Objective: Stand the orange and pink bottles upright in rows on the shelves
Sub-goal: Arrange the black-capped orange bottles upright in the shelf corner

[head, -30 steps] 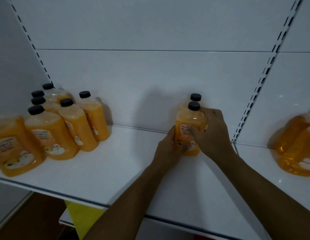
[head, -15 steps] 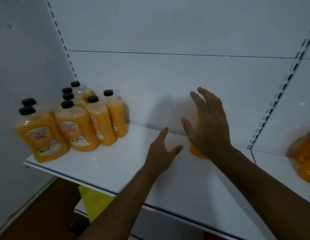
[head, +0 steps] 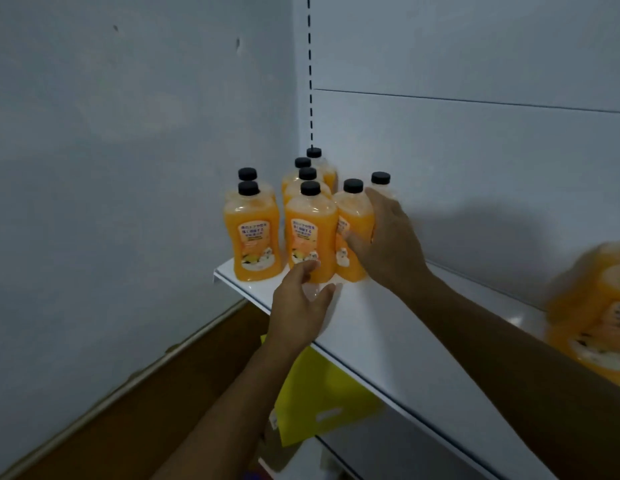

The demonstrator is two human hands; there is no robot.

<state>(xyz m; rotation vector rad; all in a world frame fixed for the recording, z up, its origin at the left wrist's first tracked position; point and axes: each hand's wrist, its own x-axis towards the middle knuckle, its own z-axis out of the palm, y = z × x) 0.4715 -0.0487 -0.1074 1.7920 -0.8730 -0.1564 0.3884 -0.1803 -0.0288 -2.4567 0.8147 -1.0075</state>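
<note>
Bottles (head: 310, 233) upright, clustered at shelf (head: 388, 341) corner. Right hand (head: 388, 244) fingers spread against rightmost bottle; left hand (head: 298, 306) fingers spread, touching front bottle's base.

Eight black-capped orange bottles (head: 311, 233) are counted upright on one white shelf (head: 388, 341); two hands are seen.
</note>
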